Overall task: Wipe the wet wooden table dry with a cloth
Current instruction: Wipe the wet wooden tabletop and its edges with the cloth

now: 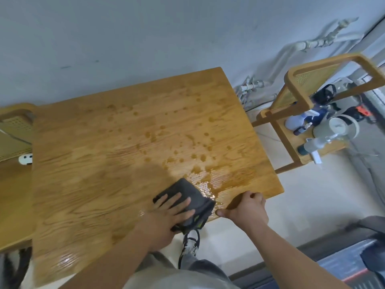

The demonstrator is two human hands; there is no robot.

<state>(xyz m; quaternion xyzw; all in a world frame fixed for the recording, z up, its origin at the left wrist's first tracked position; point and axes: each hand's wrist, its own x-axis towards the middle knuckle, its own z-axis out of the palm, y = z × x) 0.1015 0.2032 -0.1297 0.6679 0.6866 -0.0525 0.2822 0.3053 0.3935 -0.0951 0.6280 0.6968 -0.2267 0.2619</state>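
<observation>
Wet drops and one shiny puddle [205, 182] covered the wooden table [116, 155] beside the grey wall. We pressed our left hand [166, 215], fingers spread flat, on the folded grey cloth [187, 195] at the near edge, touching the puddle. Our right hand [248, 207] gripped that edge, fingers curled. We judged the cloth soft and light, best pushed under a flat palm. Open wood lay ahead; a chair [295, 101] stood right.

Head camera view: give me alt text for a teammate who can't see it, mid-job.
A person's left hand presses a folded dark grey cloth flat on a wet wooden table near its front edge, beside a shiny puddle. The right hand grips that edge. Droplets dot the far half; spray bottles lie on a chair to the right.
</observation>
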